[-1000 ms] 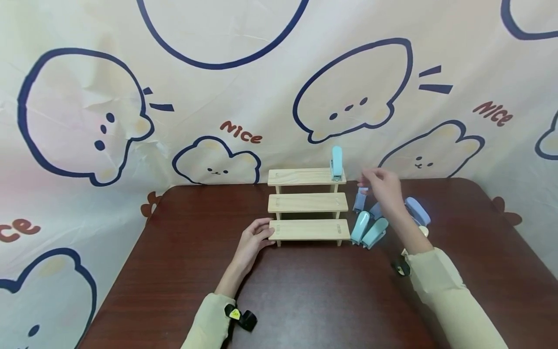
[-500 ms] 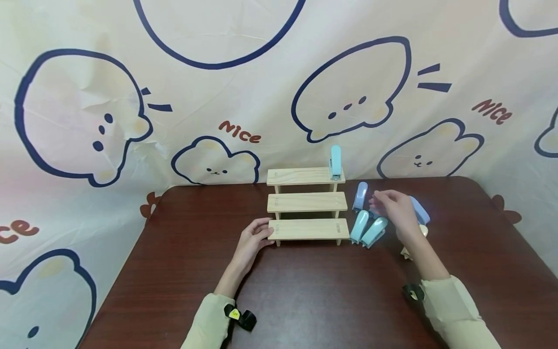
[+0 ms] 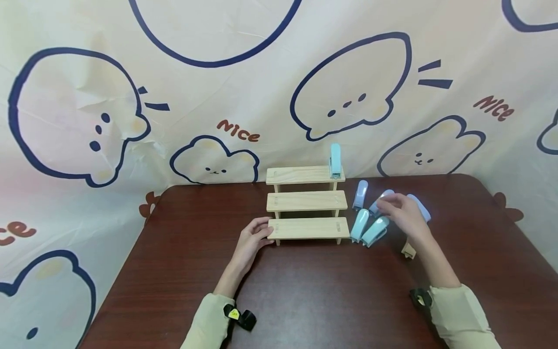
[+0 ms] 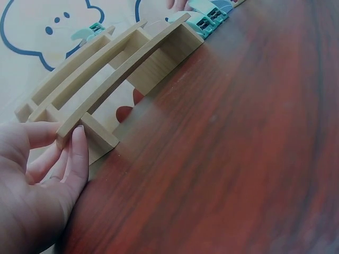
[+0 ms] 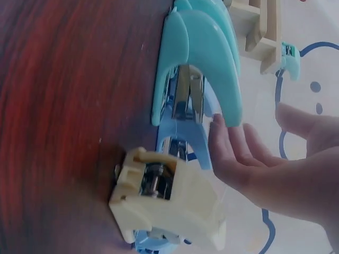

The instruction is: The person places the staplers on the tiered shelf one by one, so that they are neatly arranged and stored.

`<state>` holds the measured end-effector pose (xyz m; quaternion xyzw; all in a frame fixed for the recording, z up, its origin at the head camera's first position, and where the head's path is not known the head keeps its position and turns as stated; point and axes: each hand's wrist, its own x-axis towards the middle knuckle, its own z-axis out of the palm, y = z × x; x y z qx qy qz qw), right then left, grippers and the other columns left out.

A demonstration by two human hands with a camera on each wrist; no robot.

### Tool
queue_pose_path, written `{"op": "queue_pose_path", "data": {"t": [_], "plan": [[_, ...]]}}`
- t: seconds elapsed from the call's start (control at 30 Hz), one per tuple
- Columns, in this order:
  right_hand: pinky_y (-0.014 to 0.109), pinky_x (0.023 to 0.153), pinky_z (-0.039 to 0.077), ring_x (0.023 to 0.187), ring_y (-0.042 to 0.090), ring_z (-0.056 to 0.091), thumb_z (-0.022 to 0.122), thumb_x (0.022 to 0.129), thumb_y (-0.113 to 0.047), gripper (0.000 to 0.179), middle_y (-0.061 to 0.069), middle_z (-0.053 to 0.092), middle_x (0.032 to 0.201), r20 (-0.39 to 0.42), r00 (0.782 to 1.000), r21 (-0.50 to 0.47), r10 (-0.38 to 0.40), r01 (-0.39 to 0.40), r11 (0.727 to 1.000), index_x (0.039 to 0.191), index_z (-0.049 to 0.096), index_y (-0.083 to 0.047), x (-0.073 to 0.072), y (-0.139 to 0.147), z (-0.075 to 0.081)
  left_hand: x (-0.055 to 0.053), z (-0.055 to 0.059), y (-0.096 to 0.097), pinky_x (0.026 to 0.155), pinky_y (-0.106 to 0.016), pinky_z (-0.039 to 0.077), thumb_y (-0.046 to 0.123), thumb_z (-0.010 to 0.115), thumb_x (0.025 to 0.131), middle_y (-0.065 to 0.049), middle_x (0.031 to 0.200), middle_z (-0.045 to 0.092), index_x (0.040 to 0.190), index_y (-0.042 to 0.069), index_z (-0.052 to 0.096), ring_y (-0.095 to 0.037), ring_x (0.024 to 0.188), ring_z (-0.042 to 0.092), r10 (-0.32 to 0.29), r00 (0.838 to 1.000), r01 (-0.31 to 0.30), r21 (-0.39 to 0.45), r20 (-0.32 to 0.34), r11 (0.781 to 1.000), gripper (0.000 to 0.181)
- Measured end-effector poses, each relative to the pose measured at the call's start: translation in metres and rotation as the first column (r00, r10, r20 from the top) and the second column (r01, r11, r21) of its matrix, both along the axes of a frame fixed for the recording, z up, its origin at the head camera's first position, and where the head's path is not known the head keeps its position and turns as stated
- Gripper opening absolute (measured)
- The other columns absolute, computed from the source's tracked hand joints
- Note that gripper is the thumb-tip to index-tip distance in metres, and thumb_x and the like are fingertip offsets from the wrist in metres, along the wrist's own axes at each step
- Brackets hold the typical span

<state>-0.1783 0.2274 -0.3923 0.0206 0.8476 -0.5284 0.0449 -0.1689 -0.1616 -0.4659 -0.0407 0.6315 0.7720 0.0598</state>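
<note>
A three-step wooden stand is at the back of the table. My left hand pinches the left end of its lowest step between thumb and fingers, close up in the left wrist view. One teal stapler stands upright at the right end of the top step. My right hand hovers over the loose staplers, fingers extended and thumb apart, holding nothing. Its fingertips are beside a blue stapler; whether they touch is unclear. A cream stapler lies below the wrist, partly hidden in the head view.
Right of the stand lie two more teal staplers and a blue stapler. Another blue stapler lies partly behind the right hand. A patterned cloth hangs directly behind the brown table.
My right hand has moved right and toward me, from near the stand's top step to over the loose staplers. The left hand keeps its grip on the stand.
</note>
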Motion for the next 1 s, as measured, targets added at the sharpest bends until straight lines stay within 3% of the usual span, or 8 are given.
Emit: {"op": "queue_pose_path", "data": {"t": [0.17,0.57,1.0], "plan": [[0.054,0.103,0.051,0.123,0.045,0.056,0.052,0.109,-0.038,0.064,0.033,0.052,0.138,0.05,0.998,0.048,0.029,-0.031,0.998,0.146,0.041,0.014,0.001,0.006,-0.002,-0.001,0.001,0.0,0.075,-0.025,0.057,-0.001,0.063,0.098,-0.009,0.107,0.063,0.135,-0.008,0.056,-0.015,0.088,0.064,-0.007,1.0,0.007,-0.006,-0.007,1.0,0.038],[0.044,0.087,0.061,0.111,0.038,0.06,0.054,0.109,-0.032,0.06,0.03,0.056,0.125,0.125,0.988,0.065,0.09,-0.099,0.993,0.143,0.044,0.017,0.001,0.01,-0.003,0.0,0.004,-0.001,0.075,-0.026,0.057,-0.001,0.062,0.099,-0.008,0.107,0.064,0.137,-0.007,0.056,-0.015,0.088,0.065,-0.005,1.0,0.005,0.001,-0.003,1.0,0.039],[0.046,0.084,0.062,0.107,0.04,0.065,0.055,0.109,-0.022,0.051,0.032,0.059,0.122,0.105,0.985,0.083,0.139,-0.148,0.986,0.139,0.047,0.018,0.004,0.012,-0.01,0.0,0.0,-0.001,0.075,-0.026,0.057,0.0,0.063,0.098,-0.009,0.107,0.064,0.136,-0.007,0.056,-0.015,0.089,0.064,-0.011,1.0,0.011,-0.004,-0.01,1.0,0.039]]}}
